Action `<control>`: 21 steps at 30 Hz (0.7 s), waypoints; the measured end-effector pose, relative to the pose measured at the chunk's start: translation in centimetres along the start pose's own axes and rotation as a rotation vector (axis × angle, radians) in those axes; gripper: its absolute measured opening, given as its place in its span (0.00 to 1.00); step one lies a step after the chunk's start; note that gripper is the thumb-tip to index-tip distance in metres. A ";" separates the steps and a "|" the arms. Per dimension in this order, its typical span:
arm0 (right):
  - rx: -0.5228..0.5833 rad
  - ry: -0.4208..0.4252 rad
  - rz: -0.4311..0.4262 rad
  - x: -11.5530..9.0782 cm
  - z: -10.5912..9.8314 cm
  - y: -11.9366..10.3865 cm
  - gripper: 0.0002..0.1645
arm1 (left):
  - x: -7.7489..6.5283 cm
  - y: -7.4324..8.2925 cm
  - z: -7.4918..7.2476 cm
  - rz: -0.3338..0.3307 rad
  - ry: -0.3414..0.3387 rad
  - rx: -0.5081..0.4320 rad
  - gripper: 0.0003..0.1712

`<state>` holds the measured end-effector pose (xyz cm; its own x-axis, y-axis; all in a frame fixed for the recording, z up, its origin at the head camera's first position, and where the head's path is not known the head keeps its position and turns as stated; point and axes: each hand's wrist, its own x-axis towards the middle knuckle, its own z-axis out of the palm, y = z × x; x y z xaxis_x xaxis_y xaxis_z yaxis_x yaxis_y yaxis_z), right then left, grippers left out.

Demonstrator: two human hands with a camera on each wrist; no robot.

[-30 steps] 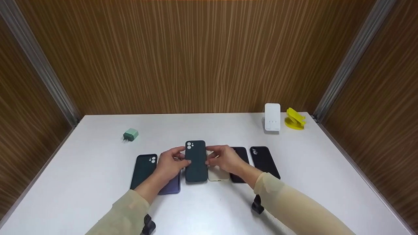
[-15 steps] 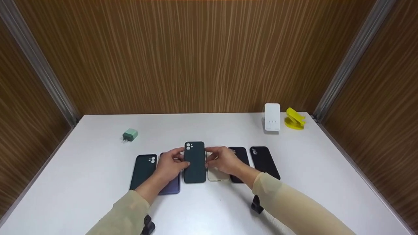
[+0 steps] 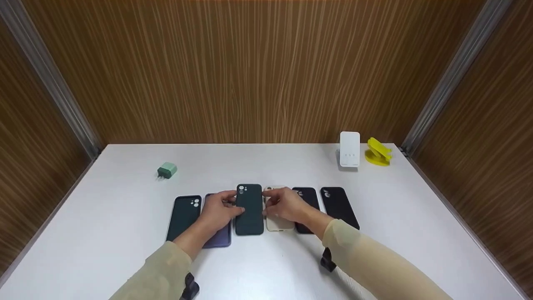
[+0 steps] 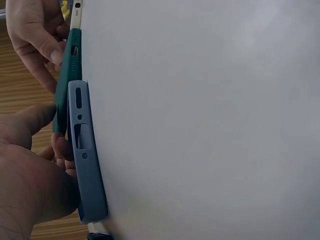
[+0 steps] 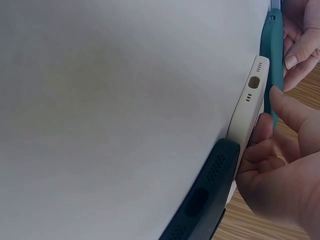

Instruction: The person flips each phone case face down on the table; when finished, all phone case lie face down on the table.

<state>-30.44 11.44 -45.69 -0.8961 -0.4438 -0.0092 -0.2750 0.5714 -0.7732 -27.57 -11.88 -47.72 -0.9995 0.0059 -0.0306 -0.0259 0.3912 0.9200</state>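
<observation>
The left hand (image 3: 215, 211) and right hand (image 3: 290, 205) pinch the dark green phone case (image 3: 250, 214) at its sides, sensible for something probably light and bendy.

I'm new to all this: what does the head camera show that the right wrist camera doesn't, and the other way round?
Only the head view shows the green charger plug, the white stand, the yellow phone stand and the beige sleeves.

Only the right wrist view makes out the small holes in the bottom ends of the cream phone case and the dark phone case beside it.

Both show the left hand and right hand holding the dark green phone case between them, and the white tabletop.
</observation>
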 end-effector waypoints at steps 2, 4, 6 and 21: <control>-0.002 -0.003 0.018 0.0 0.0 0.0 0.34 | 0.0 0.0 0.0 0.000 -0.006 0.009 0.34; -0.010 0.000 0.034 0.1 0.0 -0.1 0.33 | 0.0 0.1 0.0 -0.001 -0.013 0.021 0.34; -0.031 0.002 0.056 0.1 0.1 -0.2 0.33 | 0.0 0.1 0.0 -0.008 -0.020 0.036 0.34; 0.001 0.002 0.094 -0.2 -0.2 -0.6 0.34 | -0.7 1.4 -0.4 -0.009 -0.033 0.069 0.32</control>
<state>-30.15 11.34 -45.15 -0.9187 -0.3865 -0.0808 -0.1889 0.6097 -0.7698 -26.91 -11.69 -46.23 -0.9981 0.0316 -0.0525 -0.0325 0.4541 0.8904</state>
